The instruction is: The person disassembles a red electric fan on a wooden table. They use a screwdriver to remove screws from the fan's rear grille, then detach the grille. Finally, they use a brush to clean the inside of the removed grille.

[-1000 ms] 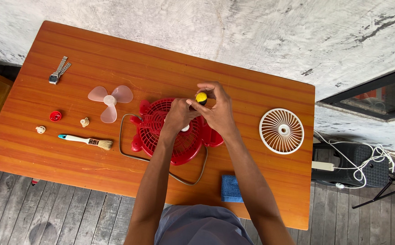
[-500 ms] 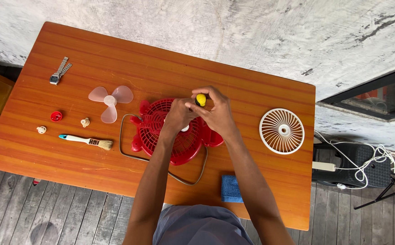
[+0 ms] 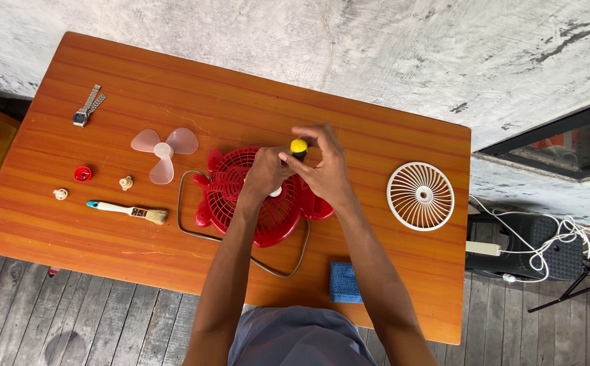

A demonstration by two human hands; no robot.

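The red fan housing (image 3: 257,200) lies flat near the middle of the wooden table (image 3: 390,139), and both hands meet over it. Across the last second the yellow-capped screwdriver (image 3: 299,147) has crept slightly toward the housing's centre while the hands held their place, which reads as a small turning or seating adjustment rather than any new reach. The right hand (image 3: 325,173) is curled shut around the screwdriver's dark shaft, yellow cap poking above the fingers. The left hand (image 3: 264,173) presses on the housing's ribbed grille beside a pale hub; whether it pinches anything cannot be told.

The housing is glossy moulded plastic, round, with fine radial slots and lobed feet, ringed by a thin bent wire stand (image 3: 193,234). Left of the housing sit a translucent pink three-blade propeller (image 3: 163,148), a small cream knob (image 3: 126,182), a red cap (image 3: 82,173) and a bristle paintbrush (image 3: 129,211). Right of it lies a white spoked grille (image 3: 420,196); just below it, a blue cloth (image 3: 344,282).
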